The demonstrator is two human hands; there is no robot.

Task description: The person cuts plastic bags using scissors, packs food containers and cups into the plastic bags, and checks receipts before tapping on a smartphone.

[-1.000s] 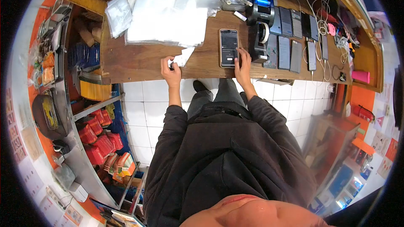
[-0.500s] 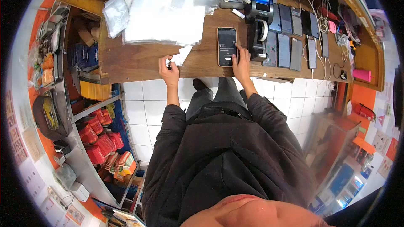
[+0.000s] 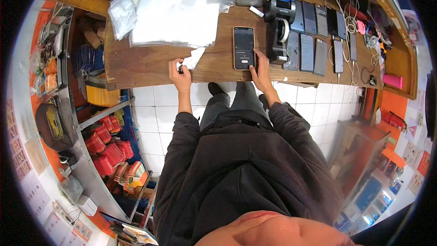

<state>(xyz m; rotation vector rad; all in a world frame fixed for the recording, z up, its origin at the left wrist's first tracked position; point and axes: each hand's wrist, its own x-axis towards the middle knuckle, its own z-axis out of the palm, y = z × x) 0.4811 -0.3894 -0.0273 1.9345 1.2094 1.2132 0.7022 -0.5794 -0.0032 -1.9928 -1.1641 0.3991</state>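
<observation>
Near the front edge of the wooden desk (image 3: 150, 66), my left hand (image 3: 180, 74) is closed on a crumpled white paper (image 3: 194, 59). A small dark item shows between its fingers, too small to name. My right hand (image 3: 261, 72) lies at the right side of a phone (image 3: 244, 48) with a dark lit screen, its fingers apart and the thumb at the phone's lower right corner. The phone lies flat on the desk. Just above the paper is a stack of clear plastic sheets (image 3: 175, 11).
A label printer (image 3: 280, 2) and a tape dispenser (image 3: 278, 41) stand right of the phone. Beyond them lie several phones (image 3: 307, 52) with white cables (image 3: 349, 27). Folded plastic bags (image 3: 122, 16) lie at the left. A pink cup (image 3: 392, 81) is at the far right.
My right thumb has moved down to the phone's lower corner, and the fingers have spread. The desk and what lies on it have shifted slightly up and left in view. The left hand keeps its hold.
</observation>
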